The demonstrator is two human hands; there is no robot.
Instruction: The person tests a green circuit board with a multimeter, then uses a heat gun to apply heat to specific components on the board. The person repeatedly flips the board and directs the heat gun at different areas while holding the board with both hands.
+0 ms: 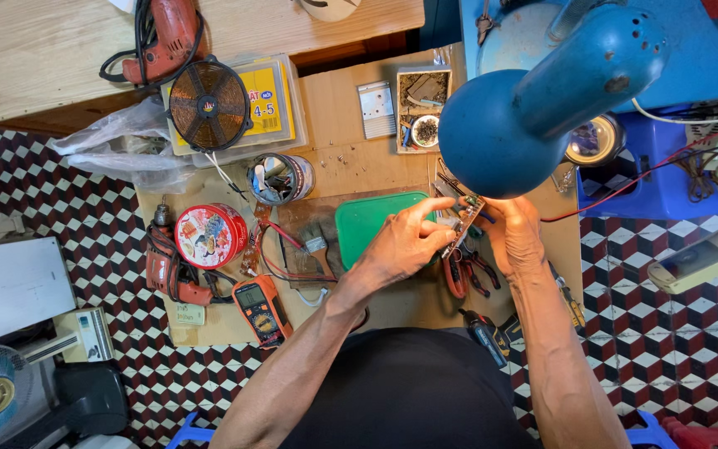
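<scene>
Pinching small circuit board point(464, 218) between left hand point(405, 243) and right hand point(515, 237), fingers closed on its edges, under blue lamp point(508, 125). Possibly risking a slip onto pliers point(469, 273), or snagging red wire point(625, 187).

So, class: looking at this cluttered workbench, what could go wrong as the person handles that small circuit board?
1. The circuit board is pinched between the left hand and right hand above the bench; it might slip onto the pliers below.
2. The blue lamp head hangs close above the hands; a knock seems possible.
</scene>
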